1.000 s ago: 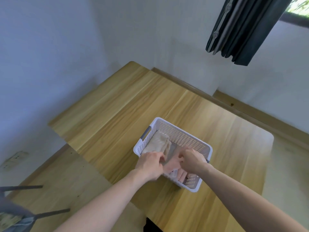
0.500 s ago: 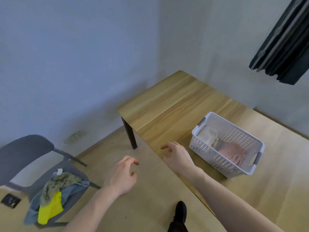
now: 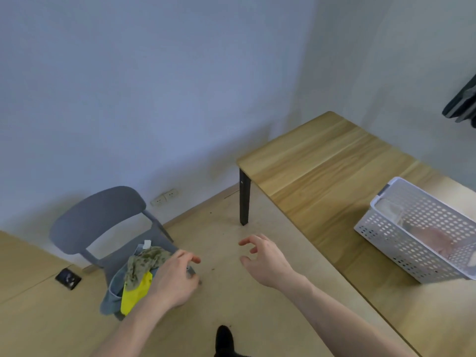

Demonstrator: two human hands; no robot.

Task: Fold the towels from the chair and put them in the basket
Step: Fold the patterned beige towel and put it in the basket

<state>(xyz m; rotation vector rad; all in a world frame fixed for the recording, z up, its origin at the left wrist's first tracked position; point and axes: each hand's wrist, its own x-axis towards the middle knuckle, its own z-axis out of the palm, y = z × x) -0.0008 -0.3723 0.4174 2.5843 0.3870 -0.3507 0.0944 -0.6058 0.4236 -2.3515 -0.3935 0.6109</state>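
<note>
perforated plastic basket (image 3: 401,222), wood-grain table (image 3: 322,161)

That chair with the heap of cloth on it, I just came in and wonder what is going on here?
A person is sorting towels. The left hand reaches over the pile of towels on the grey chair, fingers loosely bent, not yet gripping any. The right hand hangs open in the air between the chair and the wooden table. On the table stands a white basket with folded towels already inside. At least three cloths, patterned green, yellow and blue-grey, still wait on the chair.
</note>
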